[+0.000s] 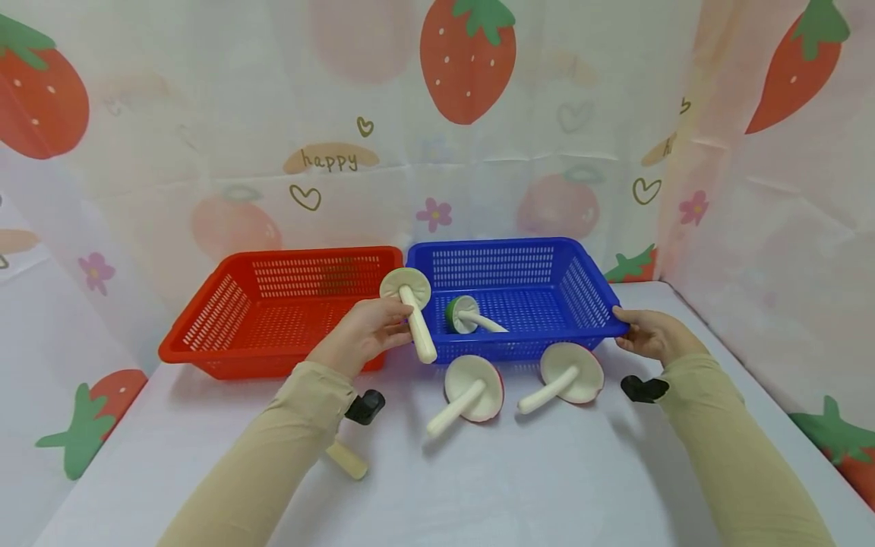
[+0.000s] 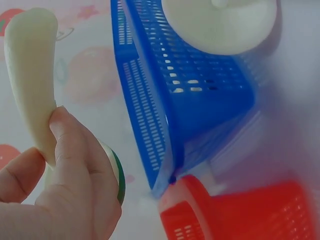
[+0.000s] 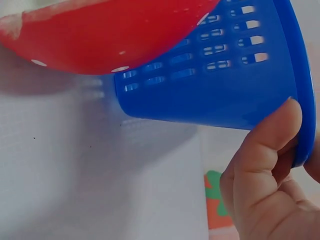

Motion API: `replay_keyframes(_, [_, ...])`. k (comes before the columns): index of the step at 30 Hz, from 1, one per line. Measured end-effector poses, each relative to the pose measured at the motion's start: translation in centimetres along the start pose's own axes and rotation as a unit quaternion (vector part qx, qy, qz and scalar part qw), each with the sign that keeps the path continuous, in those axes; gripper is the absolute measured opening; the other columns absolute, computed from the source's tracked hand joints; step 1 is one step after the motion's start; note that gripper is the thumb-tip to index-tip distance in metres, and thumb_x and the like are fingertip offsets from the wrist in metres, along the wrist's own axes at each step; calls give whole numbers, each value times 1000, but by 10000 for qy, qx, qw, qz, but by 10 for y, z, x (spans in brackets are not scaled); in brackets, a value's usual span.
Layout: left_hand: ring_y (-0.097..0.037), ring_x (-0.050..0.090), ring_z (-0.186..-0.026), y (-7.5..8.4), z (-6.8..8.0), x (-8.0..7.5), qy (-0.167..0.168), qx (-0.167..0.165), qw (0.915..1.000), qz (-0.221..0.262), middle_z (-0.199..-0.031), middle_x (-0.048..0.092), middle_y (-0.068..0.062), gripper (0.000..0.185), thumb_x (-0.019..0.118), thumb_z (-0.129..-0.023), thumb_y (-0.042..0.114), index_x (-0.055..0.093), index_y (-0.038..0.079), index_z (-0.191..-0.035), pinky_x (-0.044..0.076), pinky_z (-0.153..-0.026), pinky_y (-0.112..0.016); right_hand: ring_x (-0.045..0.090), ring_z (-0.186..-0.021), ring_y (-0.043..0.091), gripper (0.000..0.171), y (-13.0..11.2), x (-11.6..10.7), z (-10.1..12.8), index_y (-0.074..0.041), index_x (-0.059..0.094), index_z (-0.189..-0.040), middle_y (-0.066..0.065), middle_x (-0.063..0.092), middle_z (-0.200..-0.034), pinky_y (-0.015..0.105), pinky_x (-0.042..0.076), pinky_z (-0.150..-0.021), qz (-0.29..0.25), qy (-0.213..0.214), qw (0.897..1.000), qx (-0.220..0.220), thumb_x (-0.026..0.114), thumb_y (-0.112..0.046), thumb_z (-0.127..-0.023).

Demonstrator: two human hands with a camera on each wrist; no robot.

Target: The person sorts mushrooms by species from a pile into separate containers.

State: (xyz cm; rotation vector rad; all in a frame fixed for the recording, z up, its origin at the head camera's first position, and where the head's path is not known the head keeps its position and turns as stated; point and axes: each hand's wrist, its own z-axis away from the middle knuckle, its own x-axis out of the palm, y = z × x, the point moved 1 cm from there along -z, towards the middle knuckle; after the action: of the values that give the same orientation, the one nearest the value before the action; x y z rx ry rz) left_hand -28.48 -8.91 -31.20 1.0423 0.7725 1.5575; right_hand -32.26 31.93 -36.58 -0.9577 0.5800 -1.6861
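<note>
Lying on the white table just in front of the blue basket are two red-capped toy mushrooms, caps toward it. At the basket's right front corner, the right hand pinches the rim. At its left front corner, the left hand grips a green-capped mushroom by the stem. Inside it lies another green-capped one. Left of it, touching, sits a red basket.

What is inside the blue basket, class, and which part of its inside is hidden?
Inside the blue basket lies one toy mushroom with a green cap, stem pointing right. The left hand holds another mushroom before the near-left corner, which covers the floor there.
</note>
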Motion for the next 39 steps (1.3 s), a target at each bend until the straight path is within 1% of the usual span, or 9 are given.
replay_keyframes(6, [-34, 51, -119, 3, -4, 15, 125, -59, 9999, 81, -134, 49, -21, 44, 55, -97, 2, 47, 1, -140, 45, -101, -41, 55, -67, 15, 20, 0, -2, -1, -6, 56, -80, 5, 61, -73, 24, 54, -62, 6, 13, 10000, 43, 53, -14, -98])
replay_keyframes(13, [-39, 50, -123, 4, -12, 35, 105, -78, 9995, 277, -135, 50, -22, 42, 55, -96, -2, 50, -1, -138, 44, -101, -43, 56, -66, 14, 24, 0, -2, -1, -7, 58, -77, 5, 61, -72, 24, 54, -61, 48, -63, 9999, 61, 52, -15, -99])
replay_keyframes(17, [-39, 50, -123, 3, -18, 47, 107, -65, 9991, 409, -133, 50, -23, 42, 56, -94, -5, 53, -1, -136, 44, -100, -43, 55, -65, 13, 25, 0, -1, -1, -8, 58, -76, 4, 62, -71, 23, 54, -61, 56, -76, 9999, 65, 53, -16, -99])
replay_keyframes(19, [-38, 51, -123, 3, -20, 53, 97, -69, 9991, 416, -132, 51, -22, 41, 57, -94, -5, 54, -1, -134, 45, -100, -41, 55, -65, 13, 26, 0, -1, -1, -8, 59, -75, 4, 62, -71, 23, 54, -60, 60, -69, 9999, 68, 53, -16, -99])
replay_keyframes(23, [-36, 54, -119, 2, -24, 64, 53, -45, 9996, 284, -131, 53, -21, 38, 59, -94, -3, 56, -2, -132, 48, -97, -39, 54, -65, 13, 27, 0, -2, -1, -9, 60, -74, 3, 62, -71, 23, 54, -60, 63, -84, 9999, 48, 53, -17, -99])
replay_keyframes(27, [-35, 55, -119, 1, -28, 73, -23, -40, 9997, 222, -132, 53, -21, 39, 59, -94, -3, 55, -2, -133, 49, -96, -38, 54, -66, 12, 27, 1, -2, -1, -9, 60, -74, 3, 62, -71, 22, 54, -61, 24, -135, 9999, 37, 53, -17, -99])
replay_keyframes(32, [-36, 55, -120, 0, -33, 85, -73, -168, 9995, 261, -133, 54, -20, 41, 59, -94, -4, 54, -2, -134, 49, -96, -38, 54, -67, 13, 26, 1, -3, 0, -9, 60, -75, 3, 62, -72, 23, 54, -61, -63, -43, 9999, 69, 53, -17, -98])
replay_keyframes(36, [-35, 55, -121, -1, -40, 91, -73, -245, 9990, 374, -133, 54, -21, 43, 59, -93, -5, 51, -2, -136, 50, -95, -37, 53, -67, 13, 24, 0, -3, 0, -9, 60, -76, 3, 62, -72, 23, 54, -61, -89, 49, 9999, 94, 55, -17, -98])
replay_keyframes(39, [-35, 54, -121, -2, -47, 94, -65, -243, 9987, 444, -134, 52, -21, 46, 58, -93, -7, 48, -3, -138, 50, -94, -37, 53, -66, 13, 24, 0, -2, -1, -8, 60, -77, 3, 63, -72, 23, 54, -60, -78, 49, 9999, 86, 54, -17, -98])
